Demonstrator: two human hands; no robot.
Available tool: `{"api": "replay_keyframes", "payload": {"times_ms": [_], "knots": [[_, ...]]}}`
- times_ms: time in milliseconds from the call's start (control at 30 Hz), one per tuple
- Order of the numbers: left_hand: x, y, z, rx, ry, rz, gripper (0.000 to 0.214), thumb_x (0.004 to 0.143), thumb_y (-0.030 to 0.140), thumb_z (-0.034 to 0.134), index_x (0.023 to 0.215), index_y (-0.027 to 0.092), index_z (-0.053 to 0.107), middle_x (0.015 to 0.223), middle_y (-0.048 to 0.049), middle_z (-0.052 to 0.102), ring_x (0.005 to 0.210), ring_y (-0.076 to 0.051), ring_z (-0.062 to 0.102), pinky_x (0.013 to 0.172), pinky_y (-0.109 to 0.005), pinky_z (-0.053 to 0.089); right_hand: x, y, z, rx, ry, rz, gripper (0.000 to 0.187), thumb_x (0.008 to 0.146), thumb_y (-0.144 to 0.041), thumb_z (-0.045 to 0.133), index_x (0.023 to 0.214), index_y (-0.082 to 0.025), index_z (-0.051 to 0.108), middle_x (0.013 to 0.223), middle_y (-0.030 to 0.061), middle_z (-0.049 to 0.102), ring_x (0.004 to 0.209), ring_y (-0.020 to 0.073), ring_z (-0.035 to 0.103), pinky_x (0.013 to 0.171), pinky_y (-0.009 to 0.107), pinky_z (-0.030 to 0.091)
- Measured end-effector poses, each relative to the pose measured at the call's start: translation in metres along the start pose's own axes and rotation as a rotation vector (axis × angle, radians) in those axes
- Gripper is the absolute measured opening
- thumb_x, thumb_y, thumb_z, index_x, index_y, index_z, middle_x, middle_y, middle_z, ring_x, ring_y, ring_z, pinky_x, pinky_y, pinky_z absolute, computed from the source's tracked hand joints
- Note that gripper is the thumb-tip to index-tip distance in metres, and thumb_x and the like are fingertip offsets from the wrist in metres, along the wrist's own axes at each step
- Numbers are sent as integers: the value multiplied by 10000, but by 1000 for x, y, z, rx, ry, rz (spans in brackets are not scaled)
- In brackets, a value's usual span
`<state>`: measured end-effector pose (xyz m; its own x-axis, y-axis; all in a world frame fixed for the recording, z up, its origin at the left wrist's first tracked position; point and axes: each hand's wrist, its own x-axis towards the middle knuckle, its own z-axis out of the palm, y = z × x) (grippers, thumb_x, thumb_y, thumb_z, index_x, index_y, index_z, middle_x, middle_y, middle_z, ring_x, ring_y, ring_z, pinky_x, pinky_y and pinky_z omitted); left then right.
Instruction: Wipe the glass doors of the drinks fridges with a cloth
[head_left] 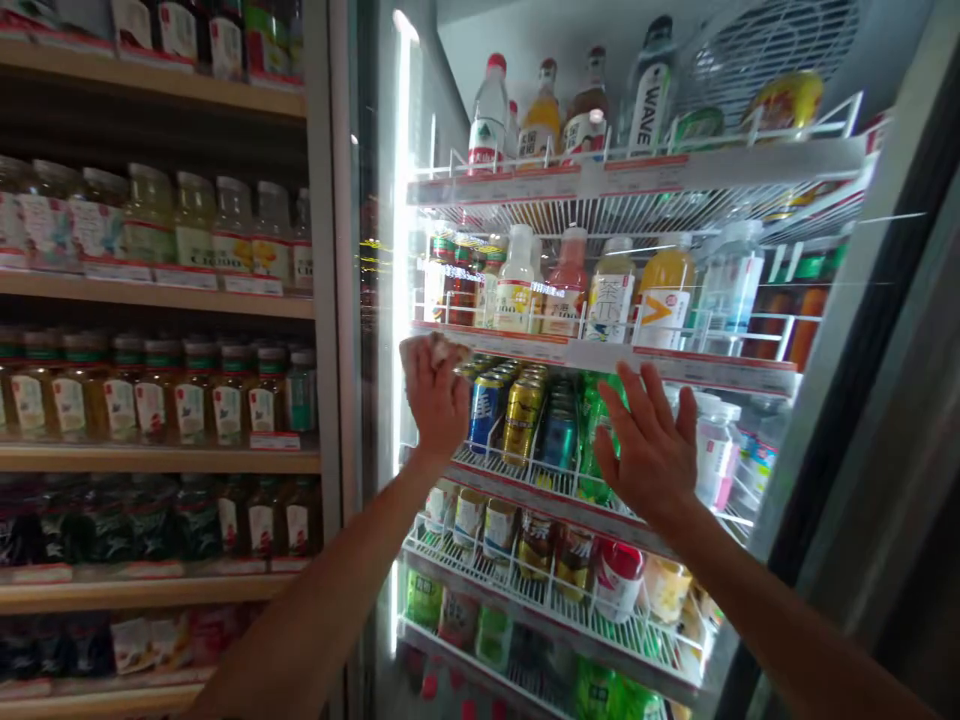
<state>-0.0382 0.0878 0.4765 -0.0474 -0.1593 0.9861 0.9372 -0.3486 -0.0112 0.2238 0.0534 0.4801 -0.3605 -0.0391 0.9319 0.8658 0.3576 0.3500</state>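
My left hand [437, 410] is raised at the left side of a lit drinks fridge. It holds a pale crumpled cloth [450, 350], which shows above and beside the fingertips; part of it is hidden behind the fingers. Before the fridge's middle shelf, my right hand [654, 460] is open with its fingers spread and nothing in it. Reflections suggest a glass door in front of the drinks, but whether my right hand touches it I cannot tell. Gold cans [523, 415] and blue cans [487, 410] stand between the two hands, with green bottles [596, 435] partly behind my right hand.
Bottles of juice [664, 285] and water [731, 280] line an upper wire shelf. Below are several rows of cans and cups [619, 580]. A bright light strip [403, 200] runs down the fridge's left edge. Wooden shelves [150, 460] with bottled drinks stand at left.
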Motion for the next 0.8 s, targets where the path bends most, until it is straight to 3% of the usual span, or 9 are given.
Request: {"api": "replay_keyframes", "payload": {"times_ms": [100,167,300,367,467,567,633,700,800], "knots": [[-14,29,-3,-43,-212,355,291,873,303,442,1139,262,554,1515,20,232,1405,-243,164,1121,-478,278,0,0,1,10,20,-3,571,822,-255,508,1372,-211,360,1438,94,380,1360,248,293,1119,493,151],[-10,24,-3,-39,-284,458,256,871,318,441,1079,258,577,1481,-5,317,1402,-216,184,1124,-458,272,0,0,0,19,25,-5,564,824,-253,508,1369,-216,367,1429,90,395,1353,251,306,1115,499,162],[15,-23,-4,63,-125,91,383,891,303,357,1248,223,471,1487,-67,291,1415,-211,119,1131,-475,241,-1,2,-2,52,17,-14,574,820,-252,509,1375,-223,367,1429,91,394,1345,271,319,1107,526,168],[21,-31,-5,91,-137,4,436,892,313,340,1305,197,415,1493,-91,269,1417,-228,99,1137,-495,209,-2,3,-3,74,5,-5,576,822,-264,504,1380,-231,365,1436,90,380,1343,281,321,1106,539,163],[20,0,-8,82,-311,127,419,892,347,340,1265,198,462,1493,-81,270,1418,-233,81,1137,-481,194,-2,5,-1,125,-7,21,570,816,-293,509,1371,-247,389,1433,86,383,1339,302,322,1100,564,163],[22,42,-8,47,-546,432,383,914,410,289,1168,255,531,1478,-3,309,1419,-191,79,1131,-458,195,-3,6,0,173,-12,22,578,801,-333,507,1364,-256,400,1435,87,379,1340,325,312,1080,610,165],[32,48,-5,21,-647,591,408,923,449,239,1159,281,527,1463,33,329,1415,-163,108,1131,-454,188,-2,8,-2,196,-28,6,569,806,-341,479,1361,-243,400,1435,97,378,1342,323,308,1069,630,171],[45,35,-2,45,-589,522,428,921,458,223,1192,275,499,1455,11,341,1411,-162,133,1136,-458,182,1,14,-6,208,-20,-22,556,809,-345,462,1347,-208,418,1412,121,410,1334,325,322,1054,648,184],[58,16,4,131,-366,194,432,912,408,260,1265,241,444,1450,-66,342,1414,-187,121,1149,-458,167,10,31,-12,187,49,-19,572,790,-368,470,1323,-163,443,1382,144,444,1327,342,324,1020,684,206]]}}
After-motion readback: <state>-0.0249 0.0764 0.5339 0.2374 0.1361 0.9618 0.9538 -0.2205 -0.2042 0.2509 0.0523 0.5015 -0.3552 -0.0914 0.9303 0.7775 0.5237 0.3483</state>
